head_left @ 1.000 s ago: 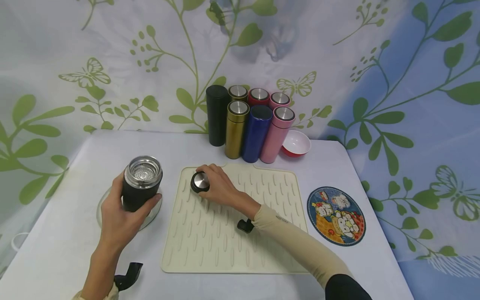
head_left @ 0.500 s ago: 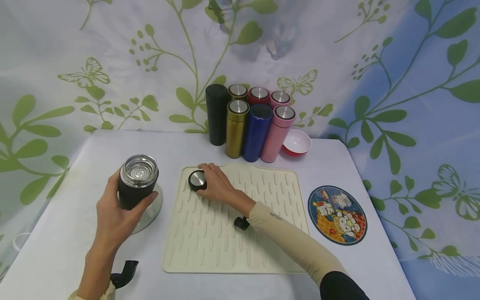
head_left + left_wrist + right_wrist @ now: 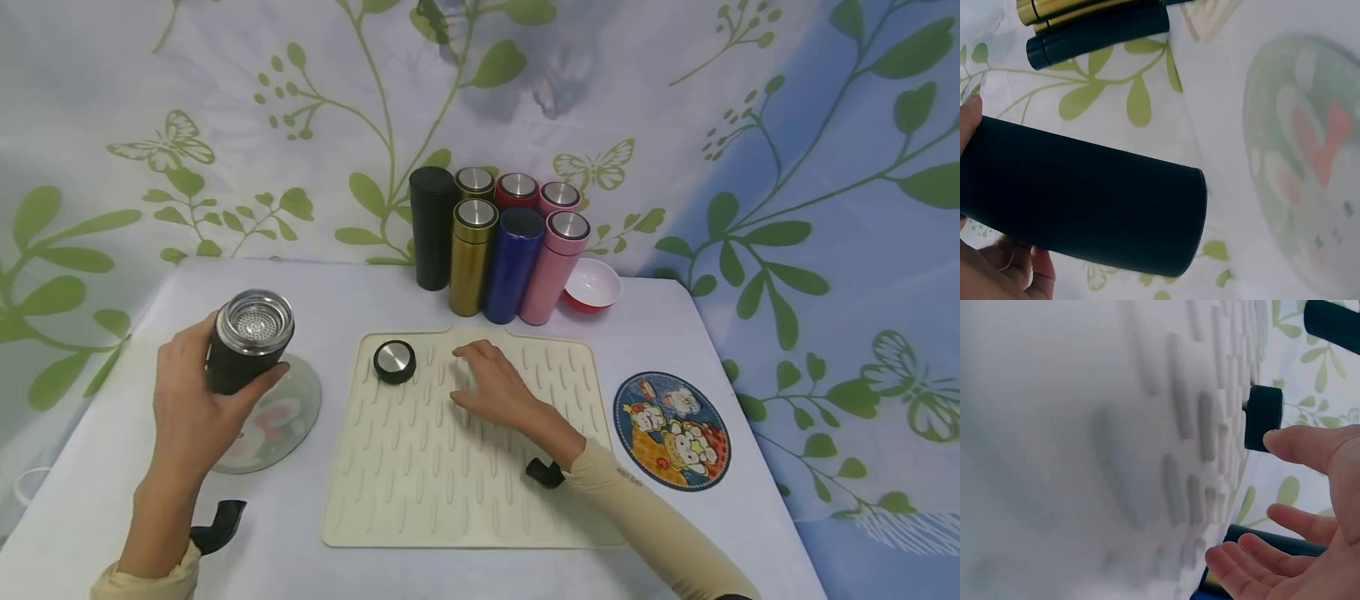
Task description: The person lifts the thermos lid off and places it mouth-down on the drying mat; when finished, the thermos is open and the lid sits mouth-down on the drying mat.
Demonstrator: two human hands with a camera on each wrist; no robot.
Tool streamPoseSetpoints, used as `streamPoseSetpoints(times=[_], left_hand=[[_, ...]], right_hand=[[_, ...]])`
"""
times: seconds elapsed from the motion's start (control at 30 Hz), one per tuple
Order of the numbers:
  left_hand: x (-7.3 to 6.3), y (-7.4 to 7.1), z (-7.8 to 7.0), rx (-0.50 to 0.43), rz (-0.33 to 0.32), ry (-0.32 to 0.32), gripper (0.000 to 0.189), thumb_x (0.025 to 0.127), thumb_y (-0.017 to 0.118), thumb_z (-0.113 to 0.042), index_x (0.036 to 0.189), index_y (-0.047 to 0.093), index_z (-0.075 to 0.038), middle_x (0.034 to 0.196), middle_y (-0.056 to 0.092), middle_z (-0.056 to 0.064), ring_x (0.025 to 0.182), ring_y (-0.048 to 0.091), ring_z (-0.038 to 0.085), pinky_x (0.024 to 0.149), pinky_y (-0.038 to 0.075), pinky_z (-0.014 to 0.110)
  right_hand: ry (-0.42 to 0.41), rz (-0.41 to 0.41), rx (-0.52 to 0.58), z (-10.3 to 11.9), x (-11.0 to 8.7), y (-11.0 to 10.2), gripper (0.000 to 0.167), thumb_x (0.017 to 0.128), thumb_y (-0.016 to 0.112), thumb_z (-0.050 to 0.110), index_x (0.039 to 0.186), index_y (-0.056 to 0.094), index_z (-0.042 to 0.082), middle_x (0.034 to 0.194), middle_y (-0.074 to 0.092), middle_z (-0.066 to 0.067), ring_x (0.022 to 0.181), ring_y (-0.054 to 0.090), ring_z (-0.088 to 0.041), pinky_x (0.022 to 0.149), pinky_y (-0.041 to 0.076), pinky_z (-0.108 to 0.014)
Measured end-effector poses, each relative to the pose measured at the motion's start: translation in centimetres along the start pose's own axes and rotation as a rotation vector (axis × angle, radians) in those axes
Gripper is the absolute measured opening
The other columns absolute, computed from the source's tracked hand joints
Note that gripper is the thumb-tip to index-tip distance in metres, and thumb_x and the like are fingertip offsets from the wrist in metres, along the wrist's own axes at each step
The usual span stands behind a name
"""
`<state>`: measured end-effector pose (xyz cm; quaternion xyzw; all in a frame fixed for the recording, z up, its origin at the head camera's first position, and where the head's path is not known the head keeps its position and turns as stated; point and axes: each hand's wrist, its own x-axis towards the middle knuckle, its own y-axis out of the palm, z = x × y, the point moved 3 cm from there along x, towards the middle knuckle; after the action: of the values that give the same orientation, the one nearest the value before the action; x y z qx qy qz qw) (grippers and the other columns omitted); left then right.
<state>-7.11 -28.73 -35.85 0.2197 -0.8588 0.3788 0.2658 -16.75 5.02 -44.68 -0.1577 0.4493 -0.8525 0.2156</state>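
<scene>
My left hand (image 3: 180, 408) grips a black thermos bottle (image 3: 238, 367) with its lid off, held above the left side of the table. A steel strainer (image 3: 257, 321) sits in the bottle's open mouth. The left wrist view shows the dark bottle body (image 3: 1085, 194) away from the tabletop. The black lid (image 3: 394, 362) with its steel top rests at the back left of a cream ribbed mat (image 3: 397, 492). To the right of that lid, over the mat, my right hand (image 3: 498, 387) holds nothing, its fingers spread from the thumb.
Several thermos bottles, among them a blue one (image 3: 513, 267) and a pink one (image 3: 551, 275), stand at the back, beside a red-and-white bowl (image 3: 592, 287). A round clear-edged coaster (image 3: 288, 425) lies under the left hand, and a patterned round mat (image 3: 672, 431) lies at the right.
My right hand has let go of the lid, leaving it on the ribbed mat, and moved right. My left hand has carried the bottle further left, uncovering more of the coaster.
</scene>
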Motion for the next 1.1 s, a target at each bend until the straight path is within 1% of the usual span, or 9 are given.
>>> streamPoseSetpoints(times=[0.13,0.23,0.33,0.43,0.5,0.63,0.8,1.0,1.1], left_hand=[[0.9,-0.9,0.7,0.037,-0.010,-0.006,0.092,0.059,0.094,-0.003,0.141,0.052,-0.005,0.125,0.054,0.024,0.116,0.049,0.036,0.088,0.031,0.017],[1.6,-1.4,1.2,0.040,-0.036,-0.007,0.090,0.060,0.094,-0.003,0.140,0.053,-0.003,0.123,0.056,0.024,0.114,0.052,0.034,0.086,0.031,0.010],[2.4,-1.7,1.7,0.029,-0.070,-0.017,0.084,0.061,0.093,-0.002,0.136,0.055,-0.001,0.123,0.060,0.019,0.113,0.053,0.019,0.084,0.033,0.010],[3.1,-1.8,2.5,0.007,-0.087,-0.071,0.080,0.064,0.091,0.000,0.135,0.057,-0.003,0.125,0.061,0.008,0.112,0.050,0.002,0.083,0.037,0.010],[3.6,-1.8,3.1,-0.003,-0.088,-0.115,0.079,0.066,0.090,0.000,0.138,0.057,-0.009,0.128,0.060,0.002,0.113,0.048,-0.004,0.083,0.038,0.011],[4.4,-2.3,4.6,0.018,-0.097,-0.177,0.080,0.071,0.088,-0.004,0.142,0.054,-0.018,0.131,0.059,-0.001,0.112,0.049,-0.002,0.083,0.038,0.013],[5.9,-2.7,6.1,0.067,-0.103,-0.184,0.075,0.074,0.087,-0.009,0.141,0.055,-0.017,0.129,0.061,0.004,0.109,0.050,-0.004,0.085,0.039,0.011],[8.1,-2.5,8.2,0.038,-0.102,-0.232,0.070,0.078,0.084,-0.014,0.140,0.054,-0.024,0.125,0.060,-0.008,0.105,0.054,-0.004,0.091,0.044,0.014],[9.1,-2.5,9.5,0.055,-0.102,-0.272,0.067,0.080,0.082,-0.018,0.140,0.052,-0.023,0.126,0.060,-0.008,0.107,0.056,-0.001,0.094,0.045,0.018]], right_hand=[[-0.025,0.019,-0.098,-0.7,-2.0,0.0,0.057,0.087,0.078,0.027,0.136,0.056,0.006,0.132,0.052,-0.012,0.119,0.052,-0.028,0.097,0.047,-0.040],[-0.057,0.016,-0.149,-0.8,-3.4,0.0,0.056,0.087,0.077,0.028,0.135,0.057,0.006,0.133,0.052,-0.013,0.117,0.052,-0.030,0.094,0.048,-0.041],[-0.083,-0.003,-0.198,-0.9,-4.6,-0.3,0.053,0.086,0.077,0.027,0.132,0.060,0.006,0.133,0.053,-0.017,0.115,0.052,-0.032,0.094,0.047,-0.045],[-0.083,-0.028,-0.229,-1.2,-6.0,-0.7,0.050,0.085,0.078,0.026,0.128,0.062,0.006,0.133,0.054,-0.019,0.115,0.053,-0.035,0.094,0.046,-0.048],[-0.063,-0.047,-0.245,-1.6,-7.1,-1.0,0.049,0.085,0.078,0.026,0.127,0.063,0.007,0.132,0.055,-0.019,0.115,0.053,-0.035,0.093,0.046,-0.049],[-0.019,-0.077,-0.265,-2.5,-8.9,-1.4,0.048,0.084,0.079,0.026,0.126,0.065,0.008,0.131,0.056,-0.018,0.114,0.053,-0.035,0.092,0.047,-0.050],[0.021,-0.098,-0.270,-3.5,-10.8,-1.8,0.049,0.083,0.079,0.026,0.126,0.065,0.008,0.131,0.055,-0.018,0.116,0.053,-0.035,0.096,0.045,-0.050],[0.074,-0.151,-0.272,-4.6,-13.9,-2.0,0.053,0.080,0.082,0.026,0.125,0.065,0.005,0.132,0.055,-0.019,0.119,0.051,-0.038,0.095,0.045,-0.053],[0.088,-0.177,-0.284,-4.8,-15.4,-2.3,0.052,0.079,0.084,0.025,0.124,0.066,0.007,0.131,0.055,-0.020,0.118,0.052,-0.038,0.092,0.047,-0.054]])
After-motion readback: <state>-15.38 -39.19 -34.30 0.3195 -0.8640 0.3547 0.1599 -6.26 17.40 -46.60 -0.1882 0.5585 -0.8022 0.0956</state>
